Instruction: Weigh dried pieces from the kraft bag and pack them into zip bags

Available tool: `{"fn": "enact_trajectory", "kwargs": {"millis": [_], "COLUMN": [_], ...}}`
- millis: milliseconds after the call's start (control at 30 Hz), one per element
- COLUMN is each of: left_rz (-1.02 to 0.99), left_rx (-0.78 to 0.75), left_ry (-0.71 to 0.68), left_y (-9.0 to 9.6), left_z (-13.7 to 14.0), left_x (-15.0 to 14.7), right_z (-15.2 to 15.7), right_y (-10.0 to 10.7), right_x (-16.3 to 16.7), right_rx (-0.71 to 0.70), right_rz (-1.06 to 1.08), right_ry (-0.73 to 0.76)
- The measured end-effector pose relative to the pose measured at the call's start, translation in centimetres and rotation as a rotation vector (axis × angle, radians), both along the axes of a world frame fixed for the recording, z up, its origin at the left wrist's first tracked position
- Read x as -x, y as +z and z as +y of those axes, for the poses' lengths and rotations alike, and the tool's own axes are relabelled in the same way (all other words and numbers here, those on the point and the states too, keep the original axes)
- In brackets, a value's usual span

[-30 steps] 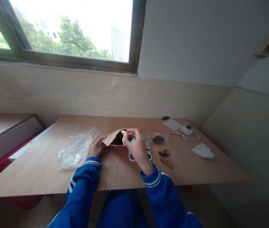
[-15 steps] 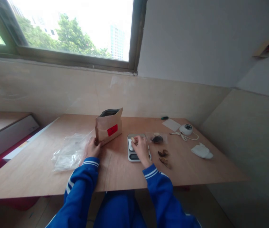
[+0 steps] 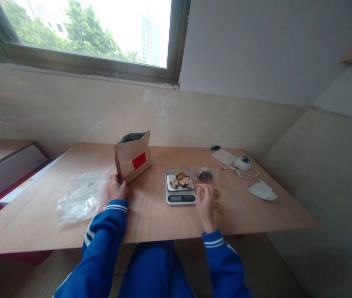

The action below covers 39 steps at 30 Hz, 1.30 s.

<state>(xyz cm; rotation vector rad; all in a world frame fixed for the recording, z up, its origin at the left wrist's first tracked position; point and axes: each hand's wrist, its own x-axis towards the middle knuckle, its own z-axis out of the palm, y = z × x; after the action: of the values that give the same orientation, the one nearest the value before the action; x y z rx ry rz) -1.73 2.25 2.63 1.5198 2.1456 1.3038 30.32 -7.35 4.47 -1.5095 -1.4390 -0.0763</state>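
Observation:
My left hand is closed at the lower left corner of a standing brown paper bag, which has a red label and an open dark-lined top. Several dried pale-brown slices lie on the plate of a small digital kitchen scale. Just right of the scale is my right hand, its fingertips pinched together; anything between them is too small to make out. Partly behind that hand lie other brown dried pieces on the table. A clear plastic packet with dark and pale contents sits beyond it.
Crumpled clear plastic bags lie left of my left hand on the wooden table. At the right are a white camera-like device with its cable, a white sheet, a crumpled tissue and a green-handled tool.
My right hand has moved right, off the scale, uncovering the slices on its plate and display. The paper bag has shifted slightly left along with my left hand. The view has tilted a little.

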Motion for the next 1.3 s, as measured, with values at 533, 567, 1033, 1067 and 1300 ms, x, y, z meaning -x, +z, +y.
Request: {"fn": "enact_trajectory", "kwargs": {"millis": [533, 567, 1033, 1067, 1300], "left_rz": [-0.013, -0.012, -0.014, -0.016, 0.058], "left_rx": [0.025, 0.027, 0.014, 0.016, -0.149], "left_ry": [0.01, 0.007, -0.011, -0.015, 0.034], "left_y": [-0.5, -0.5, -0.6, -0.6, -0.3], "left_z": [0.3, 0.4, 0.4, 0.5, 0.1], "left_x": [0.2, 0.3, 0.4, 0.4, -0.3], "right_z": [-2.0, -1.9, -1.7, -1.7, -1.7], "right_y": [-3.9, -4.0, -4.7, -4.7, -4.7], "right_x": [-1.8, -1.9, -2.4, -2.4, -2.4], "right_rx": [0.169, 0.169, 0.216, 0.22, 0.241], "right_rz": [0.268, 0.292, 0.444, 0.445, 0.456], "right_ry": [0.088, 0.078, 0.054, 0.055, 0.05]}}
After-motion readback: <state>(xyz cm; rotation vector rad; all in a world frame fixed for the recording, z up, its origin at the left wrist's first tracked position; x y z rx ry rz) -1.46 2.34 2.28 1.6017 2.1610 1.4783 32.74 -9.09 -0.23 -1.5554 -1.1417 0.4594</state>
